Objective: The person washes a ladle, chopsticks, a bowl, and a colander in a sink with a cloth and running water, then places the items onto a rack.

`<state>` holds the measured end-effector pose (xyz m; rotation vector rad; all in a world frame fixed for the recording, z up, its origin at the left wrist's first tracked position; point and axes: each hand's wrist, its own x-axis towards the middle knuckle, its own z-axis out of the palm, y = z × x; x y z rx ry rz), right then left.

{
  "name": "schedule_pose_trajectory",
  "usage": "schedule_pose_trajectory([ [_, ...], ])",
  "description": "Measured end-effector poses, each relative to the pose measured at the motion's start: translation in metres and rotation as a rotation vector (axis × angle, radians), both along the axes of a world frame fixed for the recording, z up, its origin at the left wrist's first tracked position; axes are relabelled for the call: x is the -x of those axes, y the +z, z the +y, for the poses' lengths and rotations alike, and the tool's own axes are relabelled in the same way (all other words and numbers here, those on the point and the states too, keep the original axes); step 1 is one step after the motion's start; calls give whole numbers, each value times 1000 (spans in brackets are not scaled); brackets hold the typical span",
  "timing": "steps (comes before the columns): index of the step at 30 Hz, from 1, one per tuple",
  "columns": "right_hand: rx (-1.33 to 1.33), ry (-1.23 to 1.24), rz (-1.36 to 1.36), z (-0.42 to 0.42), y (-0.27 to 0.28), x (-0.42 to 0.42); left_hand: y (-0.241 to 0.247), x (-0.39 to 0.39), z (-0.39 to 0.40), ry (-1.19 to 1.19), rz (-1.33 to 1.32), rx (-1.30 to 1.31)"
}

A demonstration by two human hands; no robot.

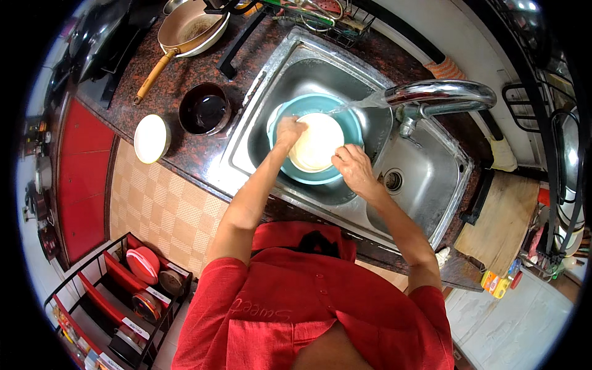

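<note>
A cream-coloured round bowl (319, 143) is inside a light blue plastic basin (319, 178), which stands in the larger bowl of a steel sink (300, 76). My left hand (290, 132) grips the bowl's upper-left rim, with the thumb towards its inside. At the lower-right rim, my right hand (355, 167) holds the bowl with bent fingers. A chrome tap (439, 92) is running, and its water (356, 105) falls into the basin by the far side of the bowl. The basin's bottom is mostly hidden by the bowl and my hands.
Left of the sink, a dark pot (204, 108) and a white bowl (151, 138) stand on the speckled stone counter (185, 152). Behind them is a pan with a wooden handle (157, 76). A wooden board (502, 222) lies right of the smaller sink bowl (416, 185).
</note>
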<state>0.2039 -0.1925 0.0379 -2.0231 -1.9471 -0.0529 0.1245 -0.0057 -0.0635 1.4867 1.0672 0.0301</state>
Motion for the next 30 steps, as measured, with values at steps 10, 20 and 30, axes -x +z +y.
schedule_pose_trajectory([
  [10,-124,-286,202,13,-57,5,4,16,-44,419,-391,1163],
  [20,-1,-907,2149,69,-112,19,50,16,-41,209,-90,-85],
  [30,99,-901,1531,43,-109,-21,56,39,-31,80,-73,-455],
])
